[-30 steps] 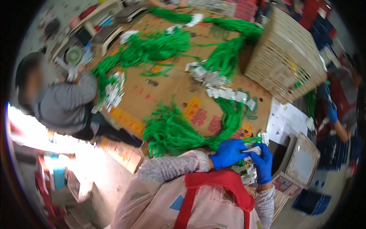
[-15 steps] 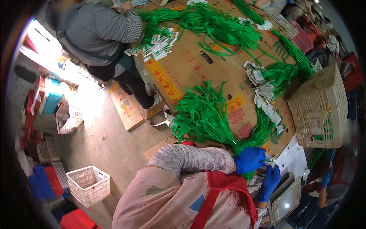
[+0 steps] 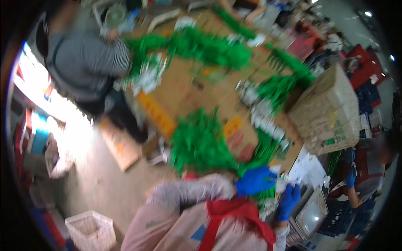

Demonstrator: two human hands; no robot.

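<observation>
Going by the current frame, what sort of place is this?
Probably a small assembly or packing workshop: green strand bundles and white tag-like pieces lie on a cardboard work surface, a slatted crate stands at its edge, and a person in grey is alongside.

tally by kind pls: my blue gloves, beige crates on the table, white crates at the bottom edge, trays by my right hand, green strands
Blue gloves: 2
Beige crate: 1
White crate: 1
Tray: 1
Total: 5, without the green strands, too many and blurred to count
</observation>
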